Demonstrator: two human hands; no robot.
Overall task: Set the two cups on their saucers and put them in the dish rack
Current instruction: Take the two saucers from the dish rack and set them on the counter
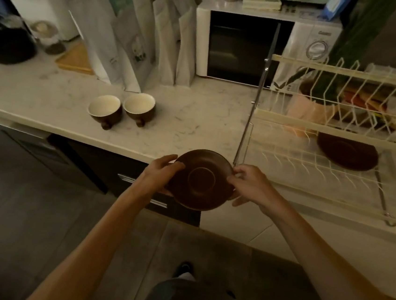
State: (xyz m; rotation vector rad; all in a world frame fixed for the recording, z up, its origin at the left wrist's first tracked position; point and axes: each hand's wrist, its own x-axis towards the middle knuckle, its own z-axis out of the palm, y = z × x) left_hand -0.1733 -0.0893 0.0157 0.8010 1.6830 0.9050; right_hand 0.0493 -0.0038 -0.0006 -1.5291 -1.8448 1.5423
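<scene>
I hold a brown saucer (201,180) in the air just off the counter's front edge, gripped on both sides. My left hand (159,174) pinches its left rim and my right hand (252,183) its right rim. Two brown cups with cream insides, the left cup (104,109) and the right cup (139,107), stand side by side on the marble counter (195,115), handles toward me. A second brown saucer (347,153) lies flat on the lower tier of the cream wire dish rack (313,162) at the right.
A white microwave (241,49) stands at the back, with several paper bags (154,47) to its left. The rack's upper tier holds a pink cup (303,109) and other dishes. A black appliance (7,44) and a glass jar (47,36) sit far left. Dark drawers lie below the counter.
</scene>
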